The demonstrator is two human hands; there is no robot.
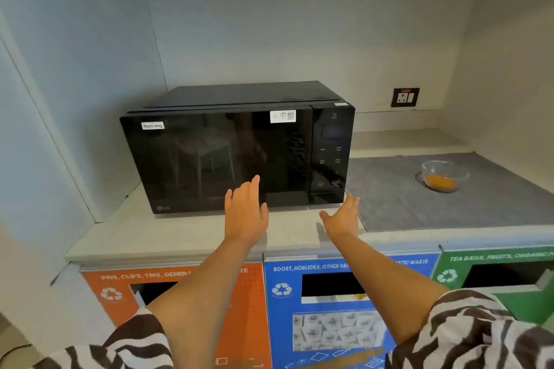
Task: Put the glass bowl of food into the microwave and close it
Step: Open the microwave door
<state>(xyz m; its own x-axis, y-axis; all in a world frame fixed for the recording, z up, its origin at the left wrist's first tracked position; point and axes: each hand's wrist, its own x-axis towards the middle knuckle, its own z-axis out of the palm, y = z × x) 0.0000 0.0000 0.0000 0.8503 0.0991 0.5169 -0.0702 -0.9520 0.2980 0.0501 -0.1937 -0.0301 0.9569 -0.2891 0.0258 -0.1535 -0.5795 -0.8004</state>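
— While both bare hands are reaching forward, where is the food sitting?

— It is sitting in the small clear glass bowl of orange food [444,176], which is resting on the grey mat [485,206] at the right of the pale counter [180,233], well apart from both hands.

— And the glossy black microwave oven [236,152]?

— Its door is standing shut, and a white "Non-Veg" label [153,125] is sticking to its upper left corner.

— What are the hands doing?

— The left hand [246,212] is hovering flat before the door, fingers spread and holding nothing. The right hand [343,217] is hanging open near the microwave's lower right corner, also empty. Zebra-striped sleeves [467,335] are covering the upper arms above orange, blue and green waste bins [329,308].
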